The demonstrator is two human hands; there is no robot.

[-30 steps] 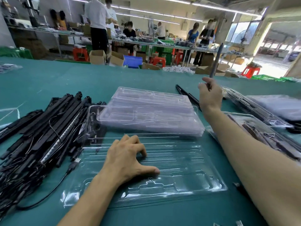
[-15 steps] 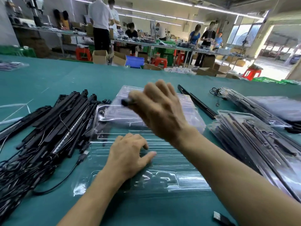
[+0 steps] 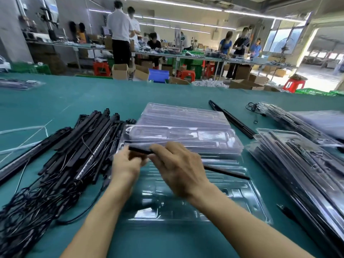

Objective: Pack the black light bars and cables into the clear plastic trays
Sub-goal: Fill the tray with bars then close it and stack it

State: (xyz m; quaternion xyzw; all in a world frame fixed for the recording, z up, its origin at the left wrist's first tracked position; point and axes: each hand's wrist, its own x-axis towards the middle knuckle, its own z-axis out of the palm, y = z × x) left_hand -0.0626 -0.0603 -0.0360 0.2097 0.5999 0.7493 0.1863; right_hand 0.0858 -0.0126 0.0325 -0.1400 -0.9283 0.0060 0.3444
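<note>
Head view: my left hand (image 3: 126, 165) and right hand (image 3: 178, 170) both pinch one black light bar (image 3: 227, 173) over the open clear tray (image 3: 257, 207). Behind it sits a stack of empty trays (image 3: 186, 125). A pile of bars and cables (image 3: 74, 155) lies left and filled trays (image 3: 297, 174) right on the green worktop (image 3: 93, 97).

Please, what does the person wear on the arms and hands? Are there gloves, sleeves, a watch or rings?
Nothing that shows. The left hand and the right hand are bare, with no gloves and no rings in view. Both forearms are bare too: no sleeve reaches into the picture, and neither wrist carries a watch or band.
</note>
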